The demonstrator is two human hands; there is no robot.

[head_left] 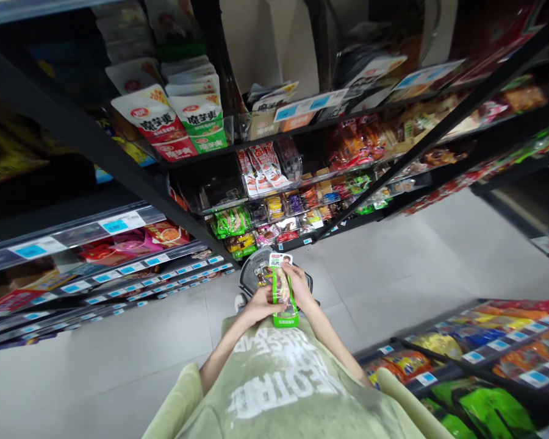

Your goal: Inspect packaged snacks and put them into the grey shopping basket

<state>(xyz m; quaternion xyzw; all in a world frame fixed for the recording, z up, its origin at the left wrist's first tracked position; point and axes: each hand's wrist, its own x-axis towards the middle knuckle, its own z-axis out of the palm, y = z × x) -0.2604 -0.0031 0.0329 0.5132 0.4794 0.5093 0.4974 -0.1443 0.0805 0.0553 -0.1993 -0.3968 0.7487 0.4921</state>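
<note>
A green-edged snack packet (282, 296) with a clear window and a white top is held upright in front of my shirt. My left hand (260, 305) grips it from the left side near its lower half. Around its upper right edge my right hand (298, 281) is closed. Below the packet, on the floor, stands a dark grey shopping basket (251, 265), partly hidden by the packet and my hands. A few small items show inside it, too small to name.
Black shelves ahead carry white-and-red pouches (150, 122), white-and-green pouches (199, 116) and red-and-white packets (265, 167). Green packets (232, 221) lie on a lower shelf. A left shelf (73, 247) bears price tags. At lower right stands another snack shelf (476, 356). Grey floor tiles (375, 262) run between.
</note>
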